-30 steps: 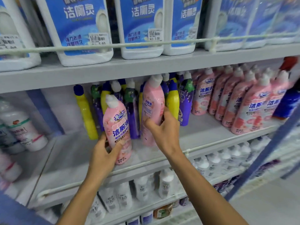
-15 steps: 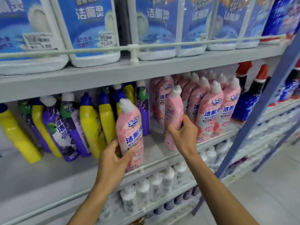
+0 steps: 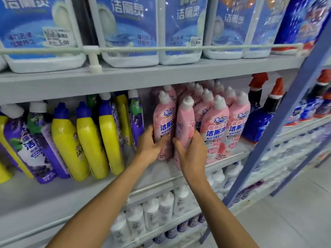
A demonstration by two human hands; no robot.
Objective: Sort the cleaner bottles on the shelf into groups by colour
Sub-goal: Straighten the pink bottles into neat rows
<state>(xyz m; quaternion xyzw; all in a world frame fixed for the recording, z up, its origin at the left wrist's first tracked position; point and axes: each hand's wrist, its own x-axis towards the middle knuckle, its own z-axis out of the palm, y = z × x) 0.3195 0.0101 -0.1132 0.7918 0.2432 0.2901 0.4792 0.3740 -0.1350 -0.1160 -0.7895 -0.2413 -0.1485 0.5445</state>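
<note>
My left hand [image 3: 149, 147] grips a pink cleaner bottle [image 3: 163, 122] with a white cap. Just to its right, my right hand [image 3: 192, 153] holds a second pink bottle [image 3: 185, 122] turned side-on. Both bottles stand at the left edge of the pink group [image 3: 223, 120] on the middle shelf [image 3: 155, 173]. To the left, across a small gap, lean several yellow bottles [image 3: 89, 142] with blue caps, mixed with purple bottles [image 3: 34, 149].
Large white jugs with blue labels [image 3: 129, 29] fill the upper shelf behind a white rail. Dark blue spray bottles with red tops [image 3: 259, 120] stand right of the pink group. A blue upright post [image 3: 279, 122] crosses at the right. White bottles [image 3: 161, 212] fill the shelf below.
Both hands have carried their pink bottles to the right, from beside the yellow and purple bottles up against the pink group. The view has swung right as well.
</note>
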